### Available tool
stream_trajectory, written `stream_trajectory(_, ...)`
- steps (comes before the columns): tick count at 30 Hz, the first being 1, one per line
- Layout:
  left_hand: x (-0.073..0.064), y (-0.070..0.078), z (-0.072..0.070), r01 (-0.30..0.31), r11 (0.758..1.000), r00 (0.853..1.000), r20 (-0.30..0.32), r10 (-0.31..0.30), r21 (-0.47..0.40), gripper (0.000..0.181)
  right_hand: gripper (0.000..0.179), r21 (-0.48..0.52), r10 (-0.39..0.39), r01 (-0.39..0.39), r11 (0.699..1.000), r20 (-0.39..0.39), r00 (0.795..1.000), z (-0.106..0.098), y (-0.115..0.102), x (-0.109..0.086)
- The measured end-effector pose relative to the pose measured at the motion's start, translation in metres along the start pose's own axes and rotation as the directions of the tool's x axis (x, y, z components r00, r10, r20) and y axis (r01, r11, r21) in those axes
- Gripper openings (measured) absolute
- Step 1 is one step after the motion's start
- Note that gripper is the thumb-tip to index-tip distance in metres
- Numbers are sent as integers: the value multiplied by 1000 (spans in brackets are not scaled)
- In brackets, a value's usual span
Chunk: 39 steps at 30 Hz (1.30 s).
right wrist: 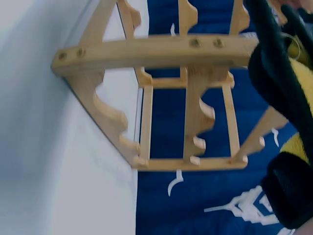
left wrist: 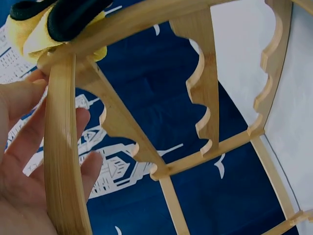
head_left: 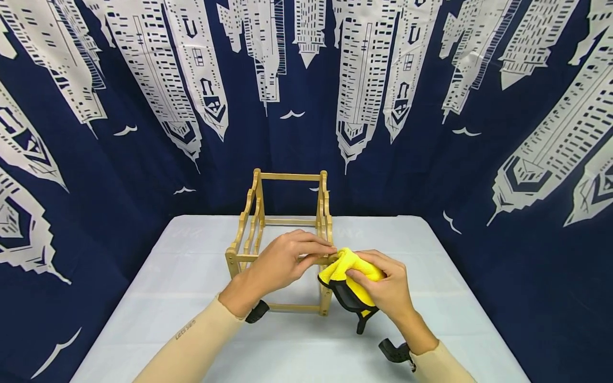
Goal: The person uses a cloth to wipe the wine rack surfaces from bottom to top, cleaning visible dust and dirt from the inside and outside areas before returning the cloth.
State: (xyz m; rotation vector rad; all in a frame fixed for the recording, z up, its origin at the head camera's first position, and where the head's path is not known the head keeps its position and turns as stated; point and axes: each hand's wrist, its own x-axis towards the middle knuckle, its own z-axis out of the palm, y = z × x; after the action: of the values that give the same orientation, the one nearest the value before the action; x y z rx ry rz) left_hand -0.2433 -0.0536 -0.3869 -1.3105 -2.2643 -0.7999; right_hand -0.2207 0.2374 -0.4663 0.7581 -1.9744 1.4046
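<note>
A light wooden rack (head_left: pixel 232 258) with scalloped side slats stands on the table. My right hand (head_left: pixel 388 276) holds a bunched yellow and dark grey cloth (head_left: pixel 353 263) with black edging against the rack's front right corner. In the right wrist view the cloth (right wrist: pixel 296 147) covers that end of the rail. Over the front rail reaches my left hand (head_left: pixel 292 255), its fingers fairly straight and their tips at the same corner, beside the cloth. The left wrist view shows the rail (left wrist: pixel 63 147) passing in front of the left hand's loosely spread fingers (left wrist: pixel 90 169).
A pale cloth covers the table (head_left: pixel 182 266). Behind it and at the sides hangs a dark blue curtain (head_left: pixel 297 138) printed with white buildings and birds. Each wrist wears a black camera mount (head_left: pixel 395 351).
</note>
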Motion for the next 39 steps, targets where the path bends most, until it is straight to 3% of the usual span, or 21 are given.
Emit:
stream_trajectory(10,-1,-10,-8,14,998,994,108,-7,-64,35,46,-41,-12,11,999,-27,1000,13,3,3)
stream_trajectory(25,-13,-22,-23,-110,988,988,96,121,-113,36,47,-38,6,-6,999,4,1000,6,5,-8)
stream_trajectory(33,-22,-25,-30,-85,979,991,90,103,-183,36,49,-3,-13,13,1000,-25,1000,18,0,-9)
stream_trajectory(39,-21,-23,-31,52,947,992,129,-11,-316,29,51,29,-53,54,998,-37,998,37,-8,-5)
